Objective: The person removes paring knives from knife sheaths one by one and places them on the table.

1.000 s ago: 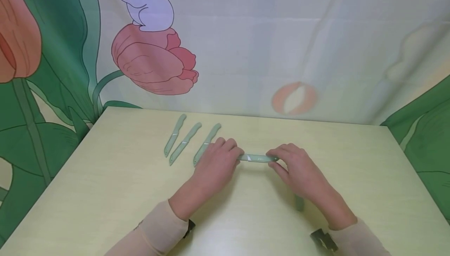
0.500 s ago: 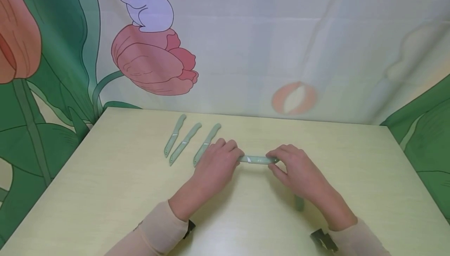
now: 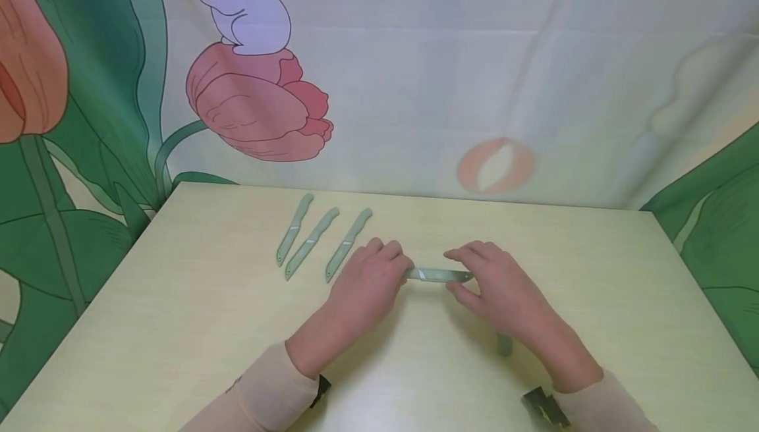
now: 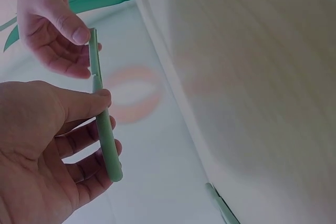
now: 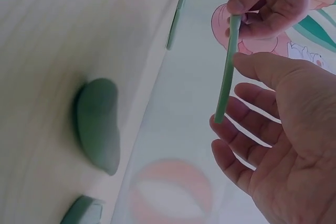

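Observation:
A green sheathed paring knife (image 3: 439, 275) is held level above the table. My left hand (image 3: 370, 284) grips its handle; in the left wrist view that hand (image 4: 52, 135) has its thumb on one side and fingers on the other. Around the sheath end, my right hand (image 3: 495, 280) is spread, its index finger apart from the knife. In the right wrist view, the right hand's (image 5: 278, 114) thumb lies at the knife's (image 5: 229, 72) edge, with loosely bent fingers behind the tip. Whether the thumb touches is hard to tell.
Three similar green knives (image 3: 294, 229), (image 3: 312, 243), (image 3: 348, 245) lie slanted on the pale table (image 3: 178, 300), left of the hands. A green piece (image 3: 505, 344) lies partly hidden under my right wrist. Behind the table hangs a printed curtain (image 3: 391, 89).
The right hand's fingers have parted from the sheath end they pinched. The knife has dipped slightly towards me, still in the left hand.

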